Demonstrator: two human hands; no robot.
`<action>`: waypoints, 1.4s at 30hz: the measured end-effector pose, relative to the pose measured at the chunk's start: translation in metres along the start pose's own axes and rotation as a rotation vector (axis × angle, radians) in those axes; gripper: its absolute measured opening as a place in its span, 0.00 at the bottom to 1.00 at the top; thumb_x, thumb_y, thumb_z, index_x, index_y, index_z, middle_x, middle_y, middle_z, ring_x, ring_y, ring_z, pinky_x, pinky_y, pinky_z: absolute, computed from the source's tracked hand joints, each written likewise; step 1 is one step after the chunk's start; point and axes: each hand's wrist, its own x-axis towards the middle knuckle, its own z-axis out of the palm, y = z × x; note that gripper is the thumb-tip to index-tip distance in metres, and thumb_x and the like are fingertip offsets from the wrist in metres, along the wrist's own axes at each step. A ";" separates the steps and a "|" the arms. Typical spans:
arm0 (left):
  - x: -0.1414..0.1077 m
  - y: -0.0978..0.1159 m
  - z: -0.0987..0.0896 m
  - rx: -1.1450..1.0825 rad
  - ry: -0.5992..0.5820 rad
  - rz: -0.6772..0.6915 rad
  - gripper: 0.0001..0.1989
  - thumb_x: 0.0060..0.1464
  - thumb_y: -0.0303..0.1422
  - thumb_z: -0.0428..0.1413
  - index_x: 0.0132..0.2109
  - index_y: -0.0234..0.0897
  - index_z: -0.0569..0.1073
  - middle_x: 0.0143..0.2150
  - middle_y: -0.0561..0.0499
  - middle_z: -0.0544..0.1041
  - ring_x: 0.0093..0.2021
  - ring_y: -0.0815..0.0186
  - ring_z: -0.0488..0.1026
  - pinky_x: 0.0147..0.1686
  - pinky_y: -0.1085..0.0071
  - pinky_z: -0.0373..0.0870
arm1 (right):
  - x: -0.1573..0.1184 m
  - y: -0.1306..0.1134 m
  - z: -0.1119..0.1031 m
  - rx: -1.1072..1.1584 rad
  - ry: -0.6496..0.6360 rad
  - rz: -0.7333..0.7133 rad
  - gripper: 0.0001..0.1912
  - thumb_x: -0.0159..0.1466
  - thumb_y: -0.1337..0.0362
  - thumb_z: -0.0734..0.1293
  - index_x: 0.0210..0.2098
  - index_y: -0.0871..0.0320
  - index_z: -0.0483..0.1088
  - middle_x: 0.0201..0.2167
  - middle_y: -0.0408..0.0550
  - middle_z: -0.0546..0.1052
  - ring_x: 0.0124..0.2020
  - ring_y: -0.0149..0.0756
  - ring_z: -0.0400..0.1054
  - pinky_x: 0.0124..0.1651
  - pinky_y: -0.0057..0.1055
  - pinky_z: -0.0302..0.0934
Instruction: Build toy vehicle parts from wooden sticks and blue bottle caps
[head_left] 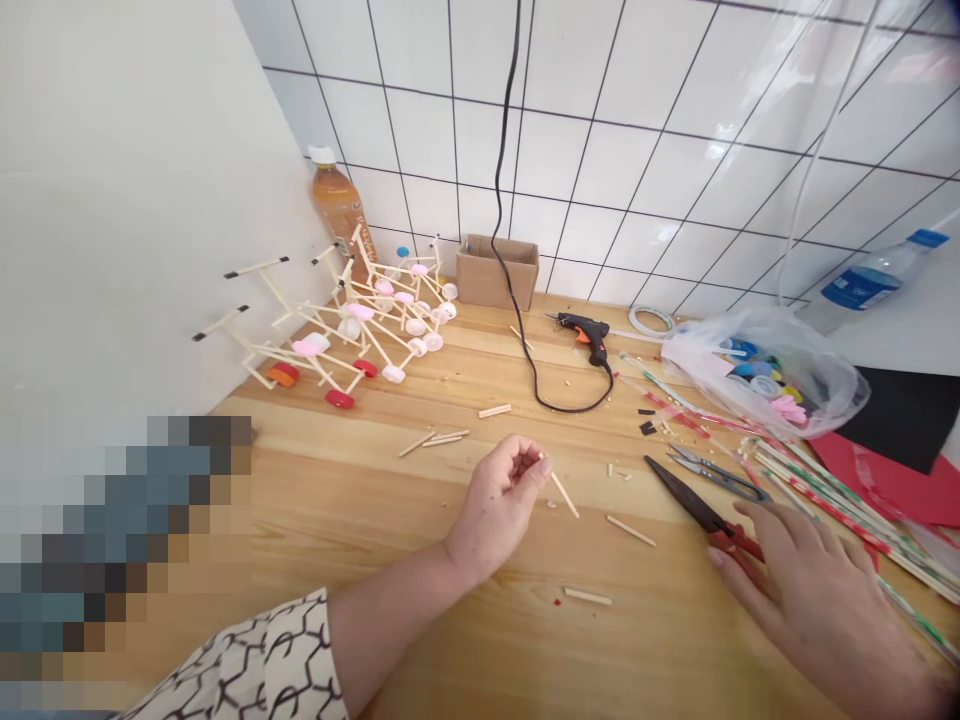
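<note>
1. Bright, even light fills the scene, strongest toward the upper right, where white glare streaks the wall tiles (675, 120).
2. Shadows on the wooden counter (360, 480) are faint and soft.
3. Shiny highlights dot the plastic bag (765, 370).
4. Tile lines lean and bow toward the edges.
5. A coarse pixelated patch (127, 560) covers the lower left.
6. The right hand (817, 600) looks slightly soft.

And there's the thin wooden stick (564, 493), pinched tight in the fingertips of the left hand (499, 505), slanting down and away toward the right! Over at the right hand (814, 590), fingers spread, black long-nosed pliers (694, 505) lie flat, nose closed and pointing away from that hand, red handles (742, 541) tucked right under those fingers!
</note>
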 end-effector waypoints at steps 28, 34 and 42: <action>0.001 -0.004 0.003 -0.093 -0.100 -0.094 0.09 0.53 0.36 0.52 0.30 0.35 0.65 0.25 0.54 0.71 0.23 0.72 0.65 0.28 0.74 0.64 | 0.069 0.007 -0.006 0.262 -0.112 -0.098 0.11 0.60 0.59 0.59 0.28 0.54 0.69 0.30 0.51 0.77 0.31 0.46 0.70 0.35 0.41 0.62; 0.001 -0.002 0.003 -0.059 -0.108 -0.086 0.09 0.53 0.37 0.52 0.30 0.35 0.65 0.25 0.54 0.70 0.23 0.73 0.64 0.27 0.74 0.63 | 0.086 0.054 0.004 0.036 -0.177 0.018 0.09 0.57 0.62 0.58 0.26 0.54 0.69 0.25 0.53 0.76 0.28 0.48 0.70 0.29 0.41 0.62; 0.003 -0.004 0.003 -0.063 -0.086 -0.118 0.10 0.52 0.37 0.52 0.29 0.35 0.65 0.24 0.54 0.71 0.22 0.73 0.64 0.27 0.75 0.62 | 0.137 -0.013 -0.013 -0.110 -0.092 -0.262 0.15 0.62 0.66 0.55 0.29 0.60 0.71 0.30 0.58 0.75 0.33 0.46 0.69 0.35 0.38 0.59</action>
